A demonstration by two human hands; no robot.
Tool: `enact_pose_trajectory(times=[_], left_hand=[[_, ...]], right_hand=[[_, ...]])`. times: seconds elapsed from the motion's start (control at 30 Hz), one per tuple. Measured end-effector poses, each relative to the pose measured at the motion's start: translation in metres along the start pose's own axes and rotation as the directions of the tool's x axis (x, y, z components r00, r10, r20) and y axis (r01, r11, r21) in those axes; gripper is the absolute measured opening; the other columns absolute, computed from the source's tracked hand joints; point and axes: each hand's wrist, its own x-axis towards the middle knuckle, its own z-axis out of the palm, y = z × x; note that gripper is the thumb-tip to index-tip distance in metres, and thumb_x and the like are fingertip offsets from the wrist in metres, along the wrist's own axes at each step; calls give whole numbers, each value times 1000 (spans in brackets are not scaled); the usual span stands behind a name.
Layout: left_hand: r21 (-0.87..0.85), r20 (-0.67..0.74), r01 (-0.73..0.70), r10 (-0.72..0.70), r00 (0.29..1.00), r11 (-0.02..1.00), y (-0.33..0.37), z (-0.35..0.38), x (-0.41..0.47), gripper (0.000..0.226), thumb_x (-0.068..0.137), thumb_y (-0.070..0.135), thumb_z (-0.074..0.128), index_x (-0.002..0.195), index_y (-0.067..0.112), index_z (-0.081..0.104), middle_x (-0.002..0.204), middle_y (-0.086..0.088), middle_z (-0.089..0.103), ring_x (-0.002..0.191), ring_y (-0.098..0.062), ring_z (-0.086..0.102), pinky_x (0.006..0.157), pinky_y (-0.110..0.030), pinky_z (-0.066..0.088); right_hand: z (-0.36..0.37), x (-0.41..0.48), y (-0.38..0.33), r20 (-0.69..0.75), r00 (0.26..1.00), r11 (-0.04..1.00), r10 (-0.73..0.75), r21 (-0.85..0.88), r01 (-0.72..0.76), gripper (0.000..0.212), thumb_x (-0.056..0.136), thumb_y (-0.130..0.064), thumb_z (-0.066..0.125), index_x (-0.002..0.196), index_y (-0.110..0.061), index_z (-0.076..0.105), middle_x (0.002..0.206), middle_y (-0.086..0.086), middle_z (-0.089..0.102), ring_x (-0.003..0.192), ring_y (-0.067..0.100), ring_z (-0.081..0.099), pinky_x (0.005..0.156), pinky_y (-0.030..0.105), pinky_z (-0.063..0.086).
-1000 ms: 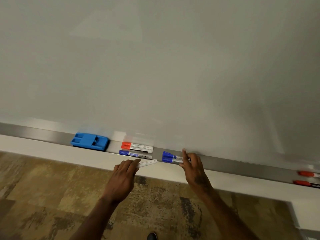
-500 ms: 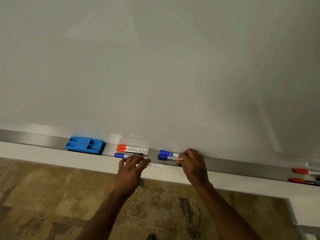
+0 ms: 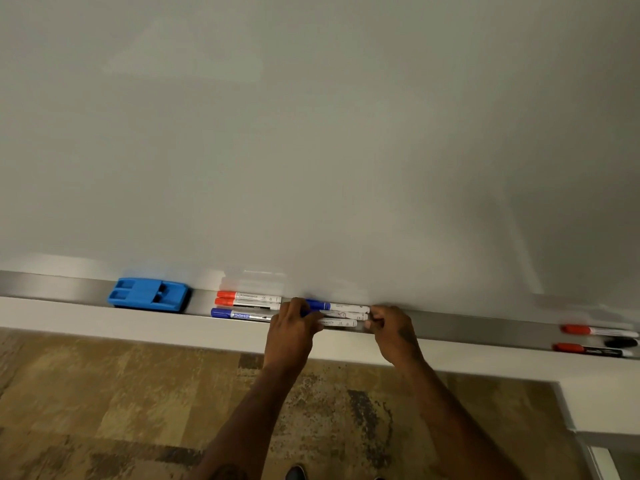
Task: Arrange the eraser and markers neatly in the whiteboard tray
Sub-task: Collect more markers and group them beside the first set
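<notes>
this looks like an office meeting room or a classroom. a large blank whiteboard fills the wall, with a long metal tray along its lower edge holding a blue eraser and red and blue markers. below it the floor is patterned brown carpet, the hard-wearing kind laid in workplaces.

"DOMS" reads in light letters on the blue marker lying along the front edge of the whiteboard tray, left of centre. The upper red marker at the tray's back edge carries a "CE" mark; its other print is too small to read. Print on the remaining marker barrels is blurred, unreadable. No other text is legible.
</notes>
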Motion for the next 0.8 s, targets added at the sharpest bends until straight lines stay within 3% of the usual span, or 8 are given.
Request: enact_pose_trajectory(times=[0.17,0.27,0.37,0.5,0.6,0.8], left_hand=[[-92,-48,42,-47,998,995,5,5,3,40,74,19,79,112,17,67,107,-8,59,95,-26,58,66,-36,55],[-201,-74,224,-243,967,954,4,0,0,47,74,22,80,116,14,62,113,-8,58,100,-25,56,74,-37,55],[-230,11,382,-390,921,895,2,-2,3,49,74,31,79,115,13,59,110,-8,56,96,-23,56,80,-36,53],[-211,154,462,-438,886,861,5,-3,15,57,69,44,80,111,11,59,108,-8,57,95,-23,57,82,-36,52],[-216,201,492,-455,867,843,5,-4,23,60,67,41,83,112,9,59,109,-9,57,95,-23,58,81,-34,51],[-241,246,503,-449,859,830,-6,-7,26,56,62,38,86,105,10,64,99,-6,63,82,-18,60,73,-28,51]], right_hand=[[-10,-2,-9,85,996,999,-7,-33,9,25,90,-4,53,111,-9,66,107,11,68,83,15,57,59,8,37],[-12,-2,-12,95,996,998,-3,-63,9,29,90,0,47,112,-7,65,110,15,68,84,17,57,60,12,39],[-11,-1,-17,109,994,994,-4,-107,16,29,90,-1,45,110,-6,66,112,16,68,88,23,61,57,10,38],[-9,0,-24,132,991,989,4,-148,15,28,91,-1,45,108,-3,66,110,18,68,82,24,60,44,2,32],[-5,1,-27,122,992,990,31,-138,-14,26,91,-4,47,106,-5,68,107,17,70,91,29,65,49,4,31],[0,2,-30,109,993,994,55,-104,-44,24,91,-3,47,103,-4,69,104,17,70,88,27,65,46,5,31]])
